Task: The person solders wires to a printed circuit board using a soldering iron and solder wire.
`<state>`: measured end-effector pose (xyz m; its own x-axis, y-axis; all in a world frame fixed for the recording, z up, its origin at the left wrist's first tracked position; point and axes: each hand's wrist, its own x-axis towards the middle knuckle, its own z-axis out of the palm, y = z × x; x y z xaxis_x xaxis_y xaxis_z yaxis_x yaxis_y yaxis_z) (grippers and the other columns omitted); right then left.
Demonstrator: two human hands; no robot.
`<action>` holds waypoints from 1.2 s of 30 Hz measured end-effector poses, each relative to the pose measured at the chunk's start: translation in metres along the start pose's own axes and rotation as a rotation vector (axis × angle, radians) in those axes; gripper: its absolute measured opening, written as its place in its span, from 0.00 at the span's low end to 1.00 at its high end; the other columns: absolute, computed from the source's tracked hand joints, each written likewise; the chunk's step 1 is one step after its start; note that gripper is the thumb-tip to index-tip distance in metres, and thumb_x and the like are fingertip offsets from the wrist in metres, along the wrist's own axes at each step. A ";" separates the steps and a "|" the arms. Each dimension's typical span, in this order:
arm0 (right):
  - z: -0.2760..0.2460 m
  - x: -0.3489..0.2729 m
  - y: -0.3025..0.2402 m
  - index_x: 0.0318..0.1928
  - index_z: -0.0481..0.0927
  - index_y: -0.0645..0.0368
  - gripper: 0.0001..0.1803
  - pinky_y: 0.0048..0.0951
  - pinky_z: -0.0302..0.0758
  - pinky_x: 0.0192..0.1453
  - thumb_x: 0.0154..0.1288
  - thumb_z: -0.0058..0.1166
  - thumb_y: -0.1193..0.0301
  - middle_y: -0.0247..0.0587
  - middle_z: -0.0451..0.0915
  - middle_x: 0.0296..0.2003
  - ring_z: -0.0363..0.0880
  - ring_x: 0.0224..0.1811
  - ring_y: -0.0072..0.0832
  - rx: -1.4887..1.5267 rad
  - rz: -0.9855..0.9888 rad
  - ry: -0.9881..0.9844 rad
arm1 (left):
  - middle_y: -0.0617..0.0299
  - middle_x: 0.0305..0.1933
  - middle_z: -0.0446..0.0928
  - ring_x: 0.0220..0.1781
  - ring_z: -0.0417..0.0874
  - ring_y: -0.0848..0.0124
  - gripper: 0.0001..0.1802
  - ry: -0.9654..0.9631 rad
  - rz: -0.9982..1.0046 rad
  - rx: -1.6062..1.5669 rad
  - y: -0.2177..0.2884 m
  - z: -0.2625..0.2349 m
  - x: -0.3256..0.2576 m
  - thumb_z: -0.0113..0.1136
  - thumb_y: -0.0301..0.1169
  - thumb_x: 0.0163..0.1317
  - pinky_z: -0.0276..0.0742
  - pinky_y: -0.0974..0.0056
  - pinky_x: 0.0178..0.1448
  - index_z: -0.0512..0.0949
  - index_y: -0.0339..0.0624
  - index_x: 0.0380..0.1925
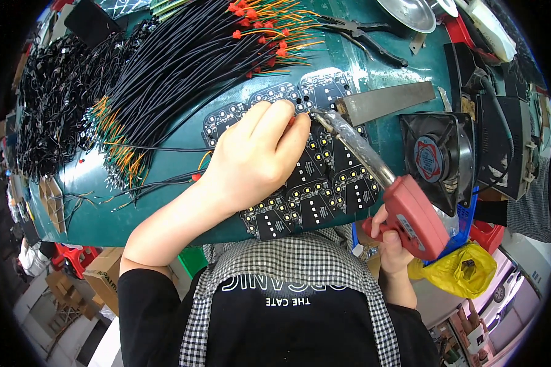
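My right hand (390,240) grips the handle of a red soldering gun (415,217). Its long metal barrel points up and left, and the tip ends close beside my left fingertips. Over a panel of black circuit boards (315,202) with small yellow-white LEDs, my left hand (260,147) is closed in a pinch. A bit of red shows between thumb and finger, seemingly the end of a wire; most of it is hidden by the hand. Black cables (171,147) with orange ends and a red clip lie under and beside my left wrist.
A large bundle of black cables (183,58) with orange ends and red clips fills the far left, beside a tangled black heap (61,98). Pliers (358,29), a flat metal blade (389,103), a fan (438,156) and a metal bowl (410,13) lie far and right.
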<state>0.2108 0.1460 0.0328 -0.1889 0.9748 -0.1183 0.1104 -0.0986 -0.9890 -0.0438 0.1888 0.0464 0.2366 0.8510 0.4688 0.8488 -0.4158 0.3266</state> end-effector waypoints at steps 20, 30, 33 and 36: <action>-0.010 0.000 -0.010 0.58 0.61 0.67 0.37 0.22 0.67 0.28 0.59 0.55 0.52 0.55 0.73 0.48 0.69 0.23 0.22 0.044 0.007 -0.119 | 0.57 0.32 0.70 0.29 0.73 0.66 0.13 -0.007 0.026 0.009 -0.001 0.001 0.003 0.59 0.21 0.42 0.72 0.67 0.31 0.76 0.31 0.32; -0.010 0.000 0.001 0.57 0.62 0.70 0.38 0.20 0.64 0.28 0.58 0.55 0.51 0.43 0.74 0.34 0.68 0.23 0.20 0.012 -0.039 -0.078 | 0.56 0.30 0.67 0.30 0.72 0.65 0.12 0.072 0.050 -0.006 0.000 0.010 0.001 0.56 0.22 0.41 0.72 0.67 0.32 0.73 0.31 0.29; -0.010 -0.001 0.000 0.56 0.62 0.70 0.38 0.20 0.64 0.28 0.58 0.56 0.50 0.39 0.73 0.29 0.68 0.23 0.19 0.005 0.002 -0.081 | 0.56 0.29 0.72 0.29 0.76 0.63 0.10 0.047 -0.014 -0.041 0.002 0.008 0.003 0.63 0.18 0.42 0.72 0.65 0.32 0.76 0.33 0.29; -0.021 -0.008 0.011 0.53 0.68 0.68 0.32 0.25 0.69 0.37 0.54 0.61 0.59 0.43 0.74 0.37 0.73 0.31 0.26 -0.032 0.018 -0.063 | 0.56 0.30 0.72 0.29 0.76 0.63 0.10 0.024 -0.024 -0.043 0.002 0.006 0.004 0.62 0.18 0.42 0.72 0.65 0.32 0.76 0.33 0.29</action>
<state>0.2339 0.1417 0.0243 -0.2471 0.9585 -0.1422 0.1452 -0.1084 -0.9834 -0.0380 0.1934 0.0446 0.2042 0.8535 0.4794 0.8331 -0.4087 0.3727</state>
